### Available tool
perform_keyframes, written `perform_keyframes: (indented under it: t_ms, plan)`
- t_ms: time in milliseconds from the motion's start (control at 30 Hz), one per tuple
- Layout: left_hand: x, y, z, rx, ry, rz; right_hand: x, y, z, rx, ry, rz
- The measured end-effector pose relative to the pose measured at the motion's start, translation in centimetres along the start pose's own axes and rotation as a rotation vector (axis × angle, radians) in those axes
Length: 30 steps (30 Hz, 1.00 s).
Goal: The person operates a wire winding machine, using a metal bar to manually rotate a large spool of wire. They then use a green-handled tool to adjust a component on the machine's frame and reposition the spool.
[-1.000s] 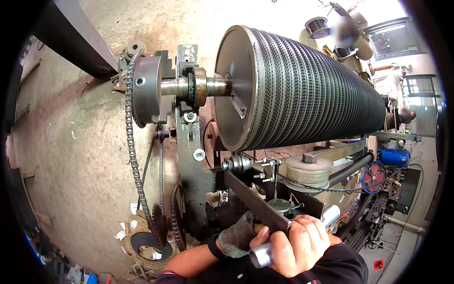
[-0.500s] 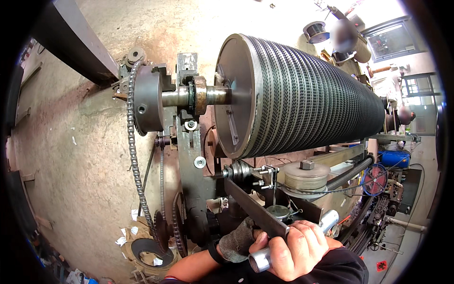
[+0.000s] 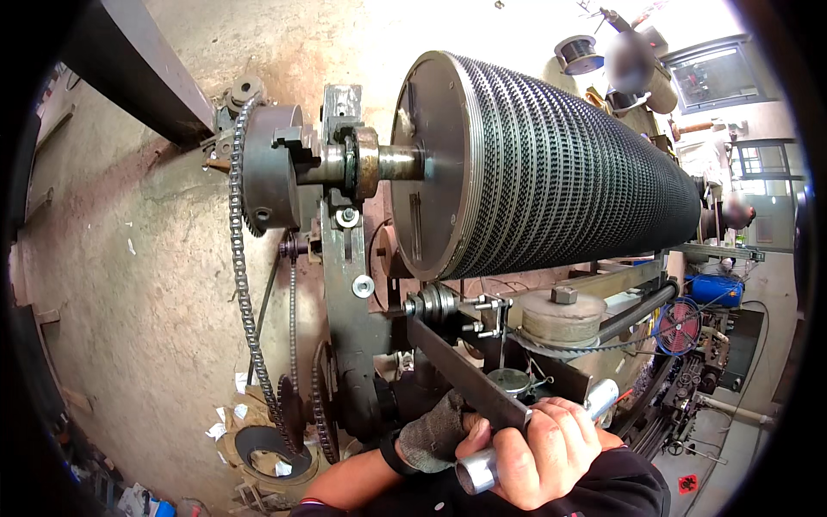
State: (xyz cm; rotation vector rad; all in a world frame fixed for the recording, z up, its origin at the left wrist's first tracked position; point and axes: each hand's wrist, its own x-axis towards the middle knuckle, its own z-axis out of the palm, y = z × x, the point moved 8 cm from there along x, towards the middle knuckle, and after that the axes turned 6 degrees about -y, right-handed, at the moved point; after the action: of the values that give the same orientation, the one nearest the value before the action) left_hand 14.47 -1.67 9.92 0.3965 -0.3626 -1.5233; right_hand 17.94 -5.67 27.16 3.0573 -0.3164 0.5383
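A flat steel bar [image 3: 461, 375] slants from a grooved roller assembly [image 3: 431, 302] toward me. My left hand [image 3: 433, 437], in a grey glove, is closed against the bar's near end; its fingers are partly hidden behind the steel. My bare right hand [image 3: 547, 452] wraps round a silver metal tube [image 3: 479, 473], which crosses the bar's end and shows on both sides of my fist. Beyond the roller lies a large drum [image 3: 560, 164], wound with dark toothed strip. Its shaft [image 3: 398, 162] runs through a bearing to a round chuck [image 3: 271, 177] with a chain [image 3: 242, 284] beside it.
A round pulley block [image 3: 564, 319] with a bolt on top stands right of the bar, strip running round it. Sprockets [image 3: 323, 405] sit low on the left. A steel column [image 3: 142, 69] rises at the far left. A red fan [image 3: 680, 327] and blue tank [image 3: 718, 290] stand at right.
The drum and chuck have turned: the bar on the drum's end plate stands at a different angle, and a chuck jaw has come round. My hands keep nearly the same place and grip.
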Motion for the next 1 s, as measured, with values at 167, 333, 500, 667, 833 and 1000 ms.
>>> perform_keyframes:
  t_ms: [167,333,500,667,833,1000]
  plan:
    - [0.2,0.4,0.4,-0.05,-0.081,-0.059,0.3,-0.1,0.1,0.004,-0.014,0.008]
    - [0.4,-0.3,0.3,-0.179,-0.081,-0.13,0.5,-0.4,0.2,-0.006,-0.08,0.015]
    - [1.0,0.6,0.7,-0.263,-0.072,0.03,0.2,-0.5,0.2,-0.023,-0.07,0.039]
    - [0.9,-0.3,0.1,0.025,-0.131,0.087,0.2,-0.7,0.2,-0.023,-0.053,0.031]
    - [0.7,0.4,0.5,0.14,-0.15,0.095,0.1,-0.7,0.4,-0.032,-0.042,0.038]
    - [0.3,-1.3,0.6,-0.061,-0.127,-0.091,0.3,-0.8,0.4,-0.018,-0.06,0.04]
